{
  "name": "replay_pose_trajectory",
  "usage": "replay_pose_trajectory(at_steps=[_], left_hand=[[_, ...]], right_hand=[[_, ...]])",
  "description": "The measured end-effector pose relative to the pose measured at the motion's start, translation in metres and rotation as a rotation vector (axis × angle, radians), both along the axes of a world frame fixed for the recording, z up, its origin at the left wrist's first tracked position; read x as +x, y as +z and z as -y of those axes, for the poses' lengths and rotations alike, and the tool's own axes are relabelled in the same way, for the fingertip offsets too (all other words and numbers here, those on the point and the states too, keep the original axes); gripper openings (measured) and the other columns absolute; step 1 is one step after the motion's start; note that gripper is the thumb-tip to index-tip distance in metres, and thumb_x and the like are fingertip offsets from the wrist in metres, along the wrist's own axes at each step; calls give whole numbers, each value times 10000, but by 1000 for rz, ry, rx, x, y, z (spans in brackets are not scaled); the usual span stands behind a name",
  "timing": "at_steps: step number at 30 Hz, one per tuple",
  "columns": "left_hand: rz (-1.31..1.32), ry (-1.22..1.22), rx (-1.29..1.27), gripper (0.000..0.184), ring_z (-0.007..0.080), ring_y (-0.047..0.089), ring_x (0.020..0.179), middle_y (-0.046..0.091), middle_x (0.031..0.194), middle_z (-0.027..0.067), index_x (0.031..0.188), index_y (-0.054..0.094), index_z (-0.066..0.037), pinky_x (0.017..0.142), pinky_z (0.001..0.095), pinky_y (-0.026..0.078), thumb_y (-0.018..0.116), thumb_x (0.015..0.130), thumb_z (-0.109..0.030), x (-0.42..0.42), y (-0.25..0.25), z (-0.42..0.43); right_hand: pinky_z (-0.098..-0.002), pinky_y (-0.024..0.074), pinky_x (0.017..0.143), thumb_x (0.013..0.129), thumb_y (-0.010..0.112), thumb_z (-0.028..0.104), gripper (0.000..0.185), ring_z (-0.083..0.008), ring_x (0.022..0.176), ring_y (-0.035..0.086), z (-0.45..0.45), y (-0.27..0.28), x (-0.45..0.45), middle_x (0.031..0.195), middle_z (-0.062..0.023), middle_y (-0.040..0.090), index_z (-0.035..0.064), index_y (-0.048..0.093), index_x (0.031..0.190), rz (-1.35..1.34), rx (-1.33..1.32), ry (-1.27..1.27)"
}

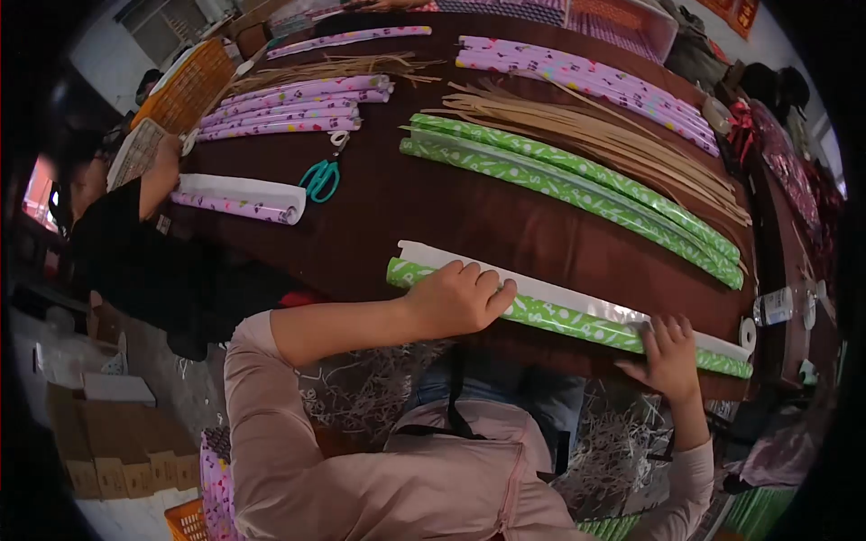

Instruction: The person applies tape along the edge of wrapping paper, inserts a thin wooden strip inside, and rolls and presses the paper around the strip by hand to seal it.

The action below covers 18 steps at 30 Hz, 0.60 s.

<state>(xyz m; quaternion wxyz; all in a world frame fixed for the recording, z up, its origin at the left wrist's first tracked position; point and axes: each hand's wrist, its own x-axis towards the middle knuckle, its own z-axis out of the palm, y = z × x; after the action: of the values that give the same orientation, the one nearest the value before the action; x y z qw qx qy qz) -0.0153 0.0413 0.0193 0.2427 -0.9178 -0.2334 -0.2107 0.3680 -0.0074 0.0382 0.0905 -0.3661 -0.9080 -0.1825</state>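
Note:
A green roll of patterned wrapping paper (pixel 559 317) lies along the table's near edge, with a white sheet edge (pixel 577 293) lying loose along its far side. Its printed pattern is white. My left hand (pixel 460 298) is curled over the roll's left part, fingers closed on it. Towards the right end, my right hand (pixel 666 354) rests on top of the roll with its fingers spread and thumb apart. Just beyond are several finished green rolls (pixel 577 194) lying side by side. A small roll of white tape (pixel 747 335) stands by the right end.
Teal scissors (pixel 320 180) and pale wooden strips (pixel 604 144) lie on the brown table (pixel 361 234). Purple patterned rolls (pixel 280 110) lie farther back. At left a co-worker's hand (pixel 161 171) is near a purple roll (pixel 239 207). Paper shreds (pixel 361 388) cover the floor.

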Motion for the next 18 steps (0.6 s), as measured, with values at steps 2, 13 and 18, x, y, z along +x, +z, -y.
replay_pose_trajectory(at_steps=[2, 13, 18], left_hand=[[-6, 17, -81, 282, 159, 544, 613, 533, 738, 29, 1037, 658, -52, 519, 274, 449, 655, 779, -166, 6, 1, 3], [-46, 45, -137, 552, 238, 554, 818, 572, 912, 82, 1188, 638, -13, 738, 349, 494, 721, 807, -403, -14, 2, 1], [26, 181, -366, 526, 304, 544, 995, 559, 1041, 124, 1239, 581, 8, 896, 411, 478, 753, 774, -169, -56, -5, 1]], right_hand=[[-426, 491, 758, 758, 736, 455, 546, -298, 867, 589, -3, -2, -34, 931, -111, 594, 20, 605, 1060, -24, -98, 21], [-300, 431, 533, 816, 655, 186, 232, -153, 620, 520, -26, -29, -54, 712, -1, 494, 79, 573, 1005, 91, 127, 40], [-312, 447, 547, 798, 683, 248, 281, -165, 641, 549, -30, -31, -46, 729, -9, 514, 81, 572, 994, 53, 62, 33]])
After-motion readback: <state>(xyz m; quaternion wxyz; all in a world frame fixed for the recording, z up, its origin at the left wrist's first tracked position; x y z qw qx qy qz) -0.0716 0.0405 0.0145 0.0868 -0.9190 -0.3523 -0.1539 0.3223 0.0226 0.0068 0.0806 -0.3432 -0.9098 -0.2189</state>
